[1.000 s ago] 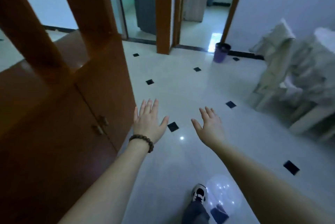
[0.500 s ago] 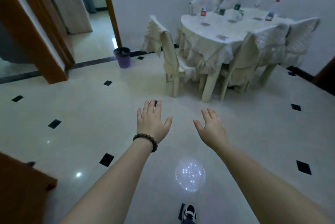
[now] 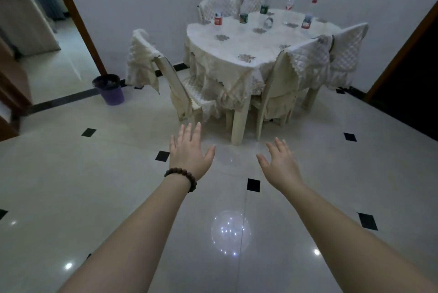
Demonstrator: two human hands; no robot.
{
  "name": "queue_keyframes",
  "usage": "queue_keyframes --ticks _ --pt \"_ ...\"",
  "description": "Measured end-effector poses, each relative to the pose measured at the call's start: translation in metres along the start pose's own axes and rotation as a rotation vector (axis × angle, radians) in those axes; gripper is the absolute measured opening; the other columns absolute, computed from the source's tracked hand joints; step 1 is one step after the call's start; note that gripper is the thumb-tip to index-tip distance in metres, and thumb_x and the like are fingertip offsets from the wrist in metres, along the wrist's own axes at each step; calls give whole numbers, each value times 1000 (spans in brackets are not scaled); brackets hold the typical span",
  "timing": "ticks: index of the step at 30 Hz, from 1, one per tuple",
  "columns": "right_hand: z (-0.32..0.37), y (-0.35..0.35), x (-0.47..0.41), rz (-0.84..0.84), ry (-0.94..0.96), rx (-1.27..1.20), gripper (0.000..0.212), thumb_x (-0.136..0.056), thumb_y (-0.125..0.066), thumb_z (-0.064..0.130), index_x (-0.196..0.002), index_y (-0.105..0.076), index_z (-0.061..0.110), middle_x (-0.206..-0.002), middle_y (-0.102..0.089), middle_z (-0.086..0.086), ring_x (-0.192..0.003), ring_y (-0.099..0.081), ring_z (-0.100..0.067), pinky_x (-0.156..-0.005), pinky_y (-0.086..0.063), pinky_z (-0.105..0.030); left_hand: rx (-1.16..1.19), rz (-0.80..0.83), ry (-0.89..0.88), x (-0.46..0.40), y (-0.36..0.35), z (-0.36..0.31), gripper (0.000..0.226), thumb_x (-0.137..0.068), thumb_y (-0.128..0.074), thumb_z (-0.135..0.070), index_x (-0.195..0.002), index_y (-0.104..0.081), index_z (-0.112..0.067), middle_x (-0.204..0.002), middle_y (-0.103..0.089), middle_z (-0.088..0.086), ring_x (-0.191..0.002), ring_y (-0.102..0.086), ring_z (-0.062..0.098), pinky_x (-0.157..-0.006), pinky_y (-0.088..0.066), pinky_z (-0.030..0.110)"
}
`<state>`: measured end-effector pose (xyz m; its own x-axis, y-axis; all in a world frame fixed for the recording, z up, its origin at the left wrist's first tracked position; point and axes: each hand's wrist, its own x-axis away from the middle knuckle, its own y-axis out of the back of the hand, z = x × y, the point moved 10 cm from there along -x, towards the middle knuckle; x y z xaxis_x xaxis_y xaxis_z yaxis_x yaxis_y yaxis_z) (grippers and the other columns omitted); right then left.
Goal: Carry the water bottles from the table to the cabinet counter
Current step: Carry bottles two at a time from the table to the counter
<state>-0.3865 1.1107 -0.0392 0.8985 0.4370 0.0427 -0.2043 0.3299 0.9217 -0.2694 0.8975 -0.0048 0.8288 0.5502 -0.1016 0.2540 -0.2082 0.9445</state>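
- A tiled floor [image 3: 118, 174] is seen stretching between the person and the table [image 3: 248, 41], which stands well ahead against the wall under a pale cloth.
- Five bottles are counted upright on the far part of the table, and a sixth clear thing among them, possibly a glass, cannot be identified: a red-label bottle [image 3: 218, 17] at the left, a green-label bottle [image 3: 243, 15], a second green one [image 3: 264, 7] behind it, a clear bottle [image 3: 289, 4], and a blue-label bottle [image 3: 307, 20] at the right.
- The task is judged to be at a fetching stage: no bottle is held, the cabinet counter is not in view, and how many bottles are already delivered cannot be told. At least those five are left to be carried.
- Covered chairs [image 3: 170, 84] are set round the near and side edges of the table and are judged to stand in the way of reaching the bottles at the back.
- A purple bin [image 3: 109, 90] is seen by the doorway at the left, well off the direct path.
- The left hand [image 3: 189, 152], with a bead bracelet [image 3: 181, 176] at the wrist, and the right hand [image 3: 280, 162] are stretched forward with fingers straight and spread; nothing is held by either.
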Motion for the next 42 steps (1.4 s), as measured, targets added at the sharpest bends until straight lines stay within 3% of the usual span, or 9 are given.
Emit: queue_keyframes --ticks 11,22,42 --pt "33 -35 -169 24 17 -19 58 -97 -40 46 -146 -33 17 -159 -18 -5 -148 -8 -21 -120 -8 -43 6 36 65 -157 -47 41 73 -94 -39 -53 -153 -12 -19 -160 -13 3 -148 -2 19 -119 -3 44" --pt "107 -44 -399 -19 -40 -26 58 -96 -43 46 -145 -35 16 -158 -22 -6 -147 -11 -23 -119 -14 -47 -8 29 24 -408 -39 91 72 -93 -41 -52 -152 -17 -19 -160 -16 4 -148 -6 20 -119 -7 46" --pt "116 -32 -670 -67 -62 -38 56 -97 -41 44 -145 -33 16 -159 -19 -8 -148 -9 -24 -119 -12 -45 1 45 -82 -683 -89 70 72 -94 -37 -54 -152 -15 -18 -160 -16 4 -147 -7 20 -119 -5 44"
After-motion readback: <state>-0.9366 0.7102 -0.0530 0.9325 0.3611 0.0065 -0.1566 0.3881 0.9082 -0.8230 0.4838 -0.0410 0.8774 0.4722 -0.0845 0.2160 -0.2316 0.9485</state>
